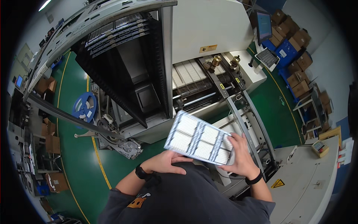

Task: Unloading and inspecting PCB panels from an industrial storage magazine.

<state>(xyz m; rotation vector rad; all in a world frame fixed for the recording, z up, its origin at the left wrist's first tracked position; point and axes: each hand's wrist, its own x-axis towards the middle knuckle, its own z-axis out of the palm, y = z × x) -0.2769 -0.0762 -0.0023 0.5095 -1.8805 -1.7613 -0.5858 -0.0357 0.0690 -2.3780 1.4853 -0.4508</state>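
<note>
A flat rectangular panel [203, 145] with white gridded fields and grey metal-looking strips is tilted in front of my body. My right hand [241, 155] grips its right end, thumb below and fingers over the upper edge. At the lower left edge, my left hand [166, 163] supports the panel, with the thumb stretched out beneath and some fingertips hidden behind it. Beyond the panel stands a machine with a mesh conveyor [190, 77] and metal rails [238, 117]. To the left of the conveyor is a tall black slotted rack [121, 84] holding several panels [119, 35] near its top.
A grey metal frame [71, 115] surrounds the rack on the left. A blue reel [84, 107] and metal feeder parts [125, 146] are low beside it. At right are a pale cabinet [309, 179], a monitor [263, 26], a keyboard [267, 58] and stacked cardboard boxes [300, 78].
</note>
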